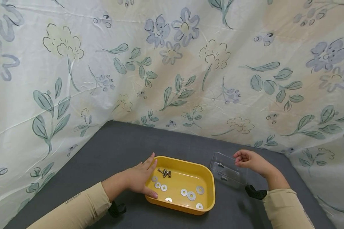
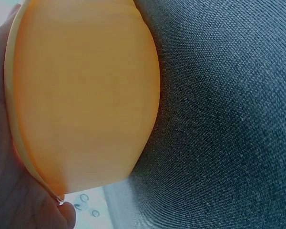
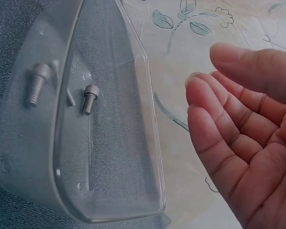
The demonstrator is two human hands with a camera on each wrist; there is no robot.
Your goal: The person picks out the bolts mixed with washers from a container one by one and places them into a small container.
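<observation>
Spread fingers of my left hand (image 1: 137, 178) rest over the left rim of a yellow plastic tray (image 1: 179, 163); the thumb lies along its front corner. The left wrist view shows the tray's outer wall (image 2: 86, 95) with that hand against the rim. Inside the tray lie several small metal screws (image 1: 165, 173) in a group and several flat washers (image 1: 200, 190) scattered on the bottom. My right hand (image 1: 253, 161) hovers at the far right edge of a clear plastic box (image 1: 235, 182), its fingers loosely bent and holding nothing. Socket-head screws (image 3: 89, 99) lie in this box.
Both containers stand on a dark grey cloth-covered table (image 1: 132, 138), the clear box just right of the yellow tray. A floral curtain (image 1: 172, 70) hangs behind and along the sides. Black straps (image 1: 255, 192) sit at the wrists.
</observation>
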